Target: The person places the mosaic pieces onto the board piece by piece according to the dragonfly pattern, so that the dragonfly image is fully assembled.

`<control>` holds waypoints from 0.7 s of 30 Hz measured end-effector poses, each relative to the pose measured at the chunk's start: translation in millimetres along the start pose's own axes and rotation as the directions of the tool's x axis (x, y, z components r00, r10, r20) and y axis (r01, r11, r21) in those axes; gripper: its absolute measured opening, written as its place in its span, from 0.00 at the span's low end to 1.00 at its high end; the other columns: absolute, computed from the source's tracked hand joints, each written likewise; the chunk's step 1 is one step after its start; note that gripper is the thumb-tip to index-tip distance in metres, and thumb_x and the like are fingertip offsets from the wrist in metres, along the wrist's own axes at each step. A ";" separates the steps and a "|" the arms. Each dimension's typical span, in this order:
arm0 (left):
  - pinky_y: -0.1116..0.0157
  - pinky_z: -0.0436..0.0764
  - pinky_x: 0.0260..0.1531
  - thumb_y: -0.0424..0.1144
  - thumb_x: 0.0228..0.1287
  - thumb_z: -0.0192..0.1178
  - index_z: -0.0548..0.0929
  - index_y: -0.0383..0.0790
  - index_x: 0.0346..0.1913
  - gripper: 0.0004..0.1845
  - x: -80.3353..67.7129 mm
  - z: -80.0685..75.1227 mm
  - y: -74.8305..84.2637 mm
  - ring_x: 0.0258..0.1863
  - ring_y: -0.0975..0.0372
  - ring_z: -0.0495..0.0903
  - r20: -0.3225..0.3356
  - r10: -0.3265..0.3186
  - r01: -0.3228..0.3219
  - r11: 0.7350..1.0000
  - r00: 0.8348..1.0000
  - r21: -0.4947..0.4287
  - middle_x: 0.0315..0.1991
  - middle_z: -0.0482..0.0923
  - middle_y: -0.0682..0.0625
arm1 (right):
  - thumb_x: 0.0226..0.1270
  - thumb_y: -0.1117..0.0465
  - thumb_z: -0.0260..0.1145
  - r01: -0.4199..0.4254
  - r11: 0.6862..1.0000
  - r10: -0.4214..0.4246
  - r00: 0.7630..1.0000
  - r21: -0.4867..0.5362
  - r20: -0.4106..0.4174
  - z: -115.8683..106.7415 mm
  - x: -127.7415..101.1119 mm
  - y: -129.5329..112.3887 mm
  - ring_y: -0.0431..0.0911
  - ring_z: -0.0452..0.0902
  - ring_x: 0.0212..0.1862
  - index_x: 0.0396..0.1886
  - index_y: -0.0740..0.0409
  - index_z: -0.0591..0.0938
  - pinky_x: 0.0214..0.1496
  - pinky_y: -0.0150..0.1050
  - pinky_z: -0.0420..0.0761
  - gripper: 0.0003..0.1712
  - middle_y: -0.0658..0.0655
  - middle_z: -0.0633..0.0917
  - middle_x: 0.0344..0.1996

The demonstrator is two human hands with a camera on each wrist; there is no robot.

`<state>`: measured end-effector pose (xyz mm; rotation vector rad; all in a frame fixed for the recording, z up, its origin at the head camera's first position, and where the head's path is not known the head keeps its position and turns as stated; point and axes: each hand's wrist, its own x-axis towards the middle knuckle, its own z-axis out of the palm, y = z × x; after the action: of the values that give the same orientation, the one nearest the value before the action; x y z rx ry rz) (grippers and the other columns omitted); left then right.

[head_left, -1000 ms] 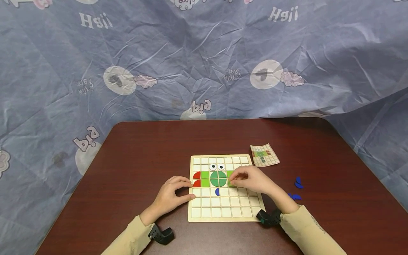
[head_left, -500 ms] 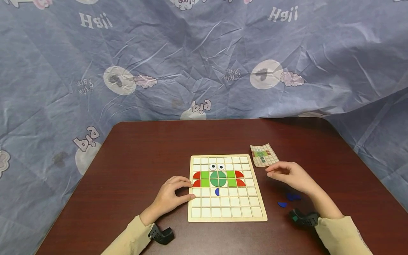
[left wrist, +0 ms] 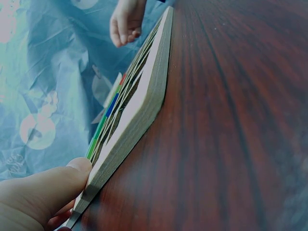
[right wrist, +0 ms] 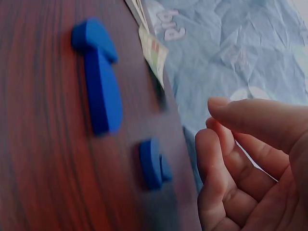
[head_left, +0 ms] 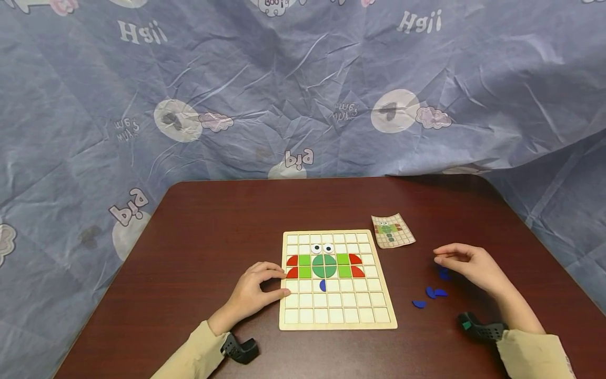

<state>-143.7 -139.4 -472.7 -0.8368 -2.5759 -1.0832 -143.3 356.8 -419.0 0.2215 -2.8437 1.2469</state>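
A wooden grid board [head_left: 342, 316] lies on the table. My left hand [head_left: 253, 289] rests against its left edge, fingers relaxed and thumb on the rim; the left wrist view shows that thumb [left wrist: 62, 185] at the board's edge. Red, light green and dark green pieces form a figure with two round eyes [head_left: 328, 248] on the board, and a blue half-round piece [head_left: 323, 285] sits below. My right hand [head_left: 473, 266] hovers above loose blue pieces [head_left: 444, 274] at the right. Its fingers are loosely bent, with nothing visible between thumb and fingertips.
A small paper pattern card [head_left: 393, 231] lies beyond the board's right side, showing a similar figure. More blue half-round pieces [right wrist: 103, 94] lie nearer, between the board and my right forearm. A printed cloth [head_left: 284, 95] hangs behind the table [head_left: 227, 210].
My right hand has left the light green and red pieces on the board's right side and moved right, over the loose blue pieces. A blue piece now lies nearer the board. My left hand stays put.
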 end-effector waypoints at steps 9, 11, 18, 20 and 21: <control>0.62 0.77 0.45 0.52 0.49 0.72 0.86 0.49 0.40 0.17 -0.4 -0.2 0.2 0.45 0.68 0.73 -0.002 0.003 -0.003 1.000 1.000 -0.001 0.44 0.78 0.61 | 0.60 0.57 0.69 -0.062 0.998 0.062 0.998 0.004 0.003 -3.9 -1.5 18.9 0.35 0.81 0.32 0.49 0.68 0.80 0.30 0.30 0.78 0.22 0.54 0.85 0.34; 0.63 0.77 0.45 0.52 0.49 0.72 0.86 0.48 0.40 0.17 -0.4 -0.1 0.0 0.44 0.68 0.73 -0.003 0.007 -0.007 1.000 1.000 -0.001 0.44 0.78 0.61 | 0.60 0.57 0.70 -0.074 0.997 0.074 0.997 -0.005 0.007 -3.3 -1.3 20.9 0.35 0.80 0.32 0.50 0.68 0.80 0.30 0.30 0.78 0.23 0.55 0.86 0.34; 0.63 0.77 0.45 0.53 0.49 0.71 0.86 0.49 0.40 0.17 -0.6 0.4 -1.1 0.44 0.69 0.73 -0.003 0.001 -0.001 1.000 1.000 -0.004 0.44 0.77 0.63 | 0.59 0.53 0.70 -0.109 0.993 0.109 0.994 -0.049 0.008 -3.4 -0.6 22.9 0.33 0.78 0.32 0.50 0.66 0.81 0.31 0.30 0.77 0.25 0.58 0.86 0.35; 0.63 0.76 0.45 0.53 0.49 0.71 0.86 0.49 0.40 0.17 -0.7 0.6 -1.2 0.45 0.69 0.73 -0.002 -0.001 0.001 1.000 1.000 -0.005 0.44 0.77 0.62 | 0.60 0.52 0.69 -0.111 0.992 0.112 0.994 -0.060 0.013 -3.9 -0.9 23.5 0.32 0.78 0.33 0.51 0.66 0.81 0.31 0.30 0.77 0.25 0.59 0.86 0.36; 0.63 0.76 0.46 0.53 0.49 0.71 0.86 0.49 0.40 0.17 -0.6 0.7 -1.2 0.45 0.69 0.73 -0.003 0.000 0.000 1.000 1.000 -0.006 0.44 0.77 0.62 | 0.60 0.52 0.69 -0.109 0.992 0.110 0.994 -0.064 0.015 -4.2 -1.1 23.8 0.31 0.78 0.33 0.51 0.65 0.81 0.31 0.30 0.77 0.25 0.59 0.86 0.36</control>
<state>-143.8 -139.8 -474.2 -0.8355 -2.5718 -1.0914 -145.7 375.9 -433.6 0.0763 -2.9422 1.1767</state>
